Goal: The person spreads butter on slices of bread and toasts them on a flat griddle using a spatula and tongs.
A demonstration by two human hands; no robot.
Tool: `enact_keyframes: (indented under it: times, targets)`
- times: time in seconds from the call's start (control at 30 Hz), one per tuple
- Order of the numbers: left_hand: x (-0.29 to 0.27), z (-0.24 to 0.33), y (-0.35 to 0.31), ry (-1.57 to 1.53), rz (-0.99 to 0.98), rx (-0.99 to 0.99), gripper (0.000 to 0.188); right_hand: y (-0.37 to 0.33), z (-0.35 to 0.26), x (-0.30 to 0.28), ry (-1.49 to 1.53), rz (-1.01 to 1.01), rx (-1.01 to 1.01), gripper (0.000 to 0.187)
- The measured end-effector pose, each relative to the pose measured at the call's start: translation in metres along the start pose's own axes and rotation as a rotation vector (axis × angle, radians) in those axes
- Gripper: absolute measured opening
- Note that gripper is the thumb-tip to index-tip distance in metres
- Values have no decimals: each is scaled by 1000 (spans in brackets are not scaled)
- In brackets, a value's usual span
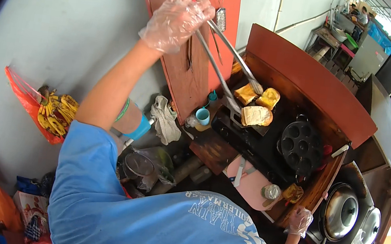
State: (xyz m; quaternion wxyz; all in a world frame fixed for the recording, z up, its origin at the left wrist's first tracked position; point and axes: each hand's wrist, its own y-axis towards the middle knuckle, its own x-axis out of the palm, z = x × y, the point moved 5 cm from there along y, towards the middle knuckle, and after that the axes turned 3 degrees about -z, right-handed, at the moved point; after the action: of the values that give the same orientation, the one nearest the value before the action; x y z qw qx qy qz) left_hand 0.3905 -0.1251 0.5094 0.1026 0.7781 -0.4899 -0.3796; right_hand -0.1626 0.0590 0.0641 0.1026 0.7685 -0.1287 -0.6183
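My left hand (177,19), in a clear plastic glove, is raised at the upper left and closed around the top of long metal tongs (234,56). The tongs' two arms are spread and reach down to the bread on a dark griddle (268,129). One tip touches or overlaps a browned piece of toast (246,94); the other is by a paler bread slice (256,116). A second yellow-brown piece of toast (269,98) lies beside them. My right hand (299,221), also gloved, is curled at the wooden edge (284,217) of the cooking station, low on the right.
A black round-hollowed pan (298,144) sits right of the griddle. Nearer me, a pink cutting board (251,187) holds a knife (238,172) and a jar (271,191). A lidded wok (341,212) stands far right. Bananas (57,112) hang left; a blue cup (203,116) stands near the griddle.
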Motion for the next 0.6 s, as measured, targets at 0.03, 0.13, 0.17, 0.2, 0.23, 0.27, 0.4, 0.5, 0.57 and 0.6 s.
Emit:
enact_keyframes:
  times: [0.03,0.13,0.17,0.2,0.23,0.27,0.4,0.5,0.57,0.6]
  targets:
    - [5,-8,2,69,-21,33,44,6,-14,-13,-20,57,12,5]
    - [35,-37,-4,159,-112,73,45,9,-17,-18,17,19,45,6]
    - [44,-42,-8,134,-131,60,44,9,-17,-20,18,22,50,6]
    - [50,-45,-14,136,-125,63,44,11,-19,-23,18,40,40,6]
    - [57,-45,-17,116,-213,61,43,10,-20,-24,14,57,38,6]
    - [63,-43,-20,98,-301,60,42,8,-18,-24,12,59,50,6]
    - [65,-33,-36,38,-140,111,38,9,-19,-27,33,68,22,6]
    - [71,-32,-44,61,-96,107,32,4,-10,-19,39,12,51,5]
    - [84,-26,-50,58,-126,94,32,4,-14,-21,-10,28,22,6]
    - [85,-22,-53,52,-152,103,35,5,-15,-23,-8,0,23,7]
